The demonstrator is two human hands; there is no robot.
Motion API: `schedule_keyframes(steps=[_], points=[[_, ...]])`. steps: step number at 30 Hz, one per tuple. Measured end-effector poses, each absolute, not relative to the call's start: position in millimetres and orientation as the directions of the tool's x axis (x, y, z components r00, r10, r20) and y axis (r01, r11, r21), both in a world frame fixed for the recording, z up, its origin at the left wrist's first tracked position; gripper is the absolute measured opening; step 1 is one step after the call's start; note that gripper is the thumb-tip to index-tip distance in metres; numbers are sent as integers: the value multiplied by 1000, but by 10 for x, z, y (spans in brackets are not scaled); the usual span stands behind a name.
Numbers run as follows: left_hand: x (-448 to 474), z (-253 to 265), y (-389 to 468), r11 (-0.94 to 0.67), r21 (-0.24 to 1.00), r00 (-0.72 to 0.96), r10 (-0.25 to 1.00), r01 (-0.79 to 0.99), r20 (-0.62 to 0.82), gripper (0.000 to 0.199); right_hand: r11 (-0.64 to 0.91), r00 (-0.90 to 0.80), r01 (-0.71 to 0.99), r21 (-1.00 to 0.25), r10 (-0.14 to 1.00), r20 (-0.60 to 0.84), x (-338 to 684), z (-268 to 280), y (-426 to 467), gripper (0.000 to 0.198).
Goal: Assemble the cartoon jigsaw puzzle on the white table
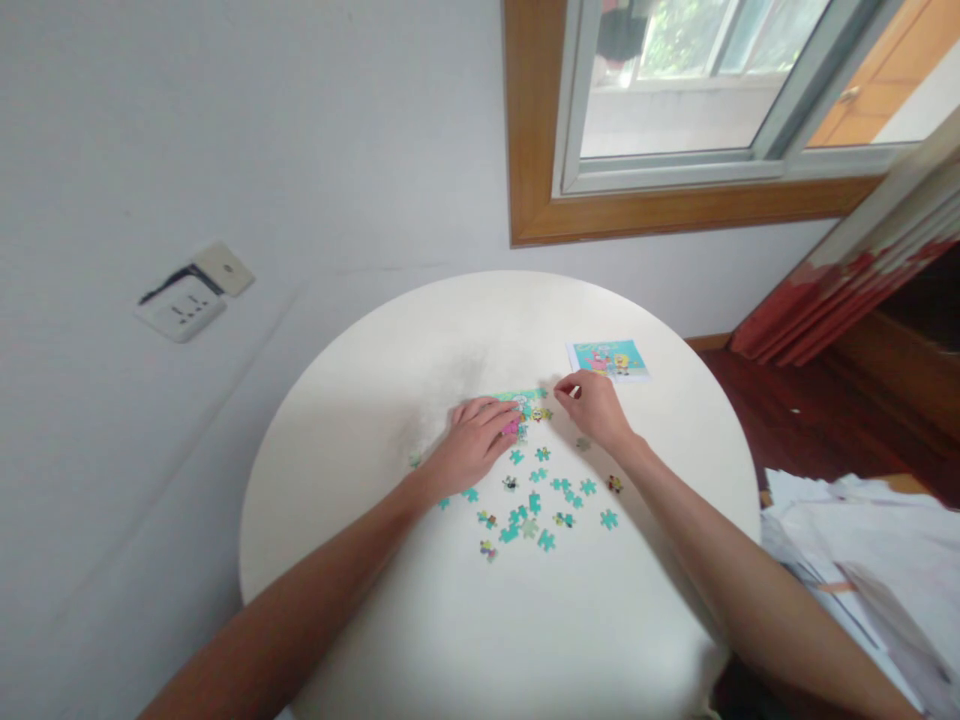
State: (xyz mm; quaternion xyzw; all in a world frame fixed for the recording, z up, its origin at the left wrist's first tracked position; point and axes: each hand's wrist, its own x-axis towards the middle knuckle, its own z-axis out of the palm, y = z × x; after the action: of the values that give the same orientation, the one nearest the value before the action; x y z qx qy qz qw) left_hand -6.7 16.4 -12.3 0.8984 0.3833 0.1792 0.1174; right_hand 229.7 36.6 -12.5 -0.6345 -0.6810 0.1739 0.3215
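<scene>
My left hand point(474, 440) lies flat, fingers stretched over a partly joined jigsaw puzzle point(529, 398), hiding much of it. A teal strip and some coloured cartoon parts show past the fingertips. Just right of the joined part, my right hand point(592, 405) has its thumb and forefinger pinched together. Whatever is between those fingertips, if anything, is too small to make out. Loose puzzle pieces point(534, 502), mostly teal, are scattered on the near side of the hands. A few, such as a puzzle piece with yellow and red point(615, 484), carry other colours.
Beyond my right hand lies a picture card point(622, 358) with cartoon figures on teal. All this sits on a round white table point(360, 400). Behind it are a wall and a wood-framed window point(536, 205). Papers point(862, 540) are stacked at the right, below a red-and-white curtain point(795, 315).
</scene>
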Motion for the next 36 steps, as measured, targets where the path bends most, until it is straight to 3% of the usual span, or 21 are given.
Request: schedule_keyframes(steps=[7,13,21,30,36], points=[[-64,-113,166,-655,352,608,754,668,250,36,193,-132,831,-522,979,153,2408,-65,285,14],[-73,-142,174,-676,323,641,735,663,222,34,202,-181,844,-497,979,91,2331,-61,248,15],[-79,-144,175,-686,322,651,724,652,226,33,223,-194,824,-521,975,110,2317,-71,245,14],[-123,-67,216,-659,365,580,752,658,313,35,169,0,774,-611,964,267,2596,-79,357,14],[-210,-62,276,-627,386,485,774,677,406,32,141,75,752,-643,953,295,2795,-31,378,15]])
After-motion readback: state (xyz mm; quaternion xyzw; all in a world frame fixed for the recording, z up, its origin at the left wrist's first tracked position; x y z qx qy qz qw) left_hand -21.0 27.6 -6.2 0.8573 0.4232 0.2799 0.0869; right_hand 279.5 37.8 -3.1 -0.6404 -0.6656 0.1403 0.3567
